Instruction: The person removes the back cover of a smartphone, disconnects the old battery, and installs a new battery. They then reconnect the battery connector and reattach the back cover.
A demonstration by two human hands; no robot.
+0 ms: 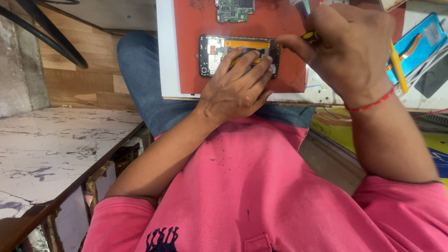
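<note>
Head view, looking straight down at the lap and bench edge. Landmark: opened phone (219, 51), back cover off, lying flat and lengthwise on the red mat (196, 28).

Left hand (235, 88): palm down, fingers spread narrow and laid across the phone's near and right part, pinning it to the mat. Forearm runs from lower left up to the phone, elbow bent near the pink shirt (261, 186). Not gripping, just pressing.

Right hand (347, 44): just right of the phone, curled tight around a yellow-and-black screwdriver (310, 35), thumb and forefinger pinching the handle end nearest the phone's right edge. Tip is hidden, can't tell if it touches. Wrist bent down, red thread band (371, 105) on it, forearm coming in from lower right.

Green circuit board (234, 10) sits beyond the phone on the same mat, apart from it. Yellow tool (398, 65) and blue-backed screen part (415, 44) lie well right of the phone, behind the right hand.
</note>
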